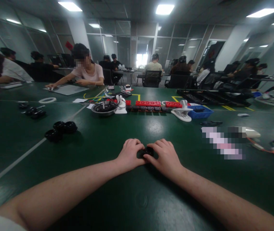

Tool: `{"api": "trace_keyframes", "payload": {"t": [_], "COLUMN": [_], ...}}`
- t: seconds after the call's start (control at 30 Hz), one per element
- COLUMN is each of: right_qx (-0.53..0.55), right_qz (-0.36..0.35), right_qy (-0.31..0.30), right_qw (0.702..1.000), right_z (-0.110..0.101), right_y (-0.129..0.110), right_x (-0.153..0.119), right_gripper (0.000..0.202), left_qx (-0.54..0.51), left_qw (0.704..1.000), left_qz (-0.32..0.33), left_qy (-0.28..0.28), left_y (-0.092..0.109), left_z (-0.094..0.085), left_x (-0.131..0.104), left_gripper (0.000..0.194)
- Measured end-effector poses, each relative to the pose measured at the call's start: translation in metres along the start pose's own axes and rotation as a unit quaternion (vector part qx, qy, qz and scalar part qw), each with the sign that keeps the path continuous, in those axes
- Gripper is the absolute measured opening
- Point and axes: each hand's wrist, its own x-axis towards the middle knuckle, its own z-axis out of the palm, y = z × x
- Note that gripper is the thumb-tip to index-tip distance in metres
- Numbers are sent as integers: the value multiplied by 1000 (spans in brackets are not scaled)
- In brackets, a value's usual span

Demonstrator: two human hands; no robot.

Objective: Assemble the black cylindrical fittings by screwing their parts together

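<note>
Left hand [129,154] and right hand [167,157] hold one black part [149,151].

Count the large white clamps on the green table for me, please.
2: the left clamp beside the metal bowl, the right clamp beside the blue bin. More may be hidden in the clutter behind.

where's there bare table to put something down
Bare: green tabletop from left hand and right hand out to the red strips; also between left forearm and black round parts. Crowded: the row from metal bowl to blue bin.
</note>
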Motion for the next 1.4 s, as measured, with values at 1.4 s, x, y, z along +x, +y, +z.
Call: {"api": "trace_keyframes", "payload": {"t": [1.4], "right_qx": [81], "right_qz": [-121], "right_qy": [19], "right_qw": [989], "right_z": [-2], "right_y": [0], "right_x": [-10], "right_gripper": [25], "left_qx": [11], "left_qw": [1000], "left_qz": [7], "left_qy": [-2], "left_y": [-4], "left_z": [4], "left_x": [0], "left_gripper": [27]}}
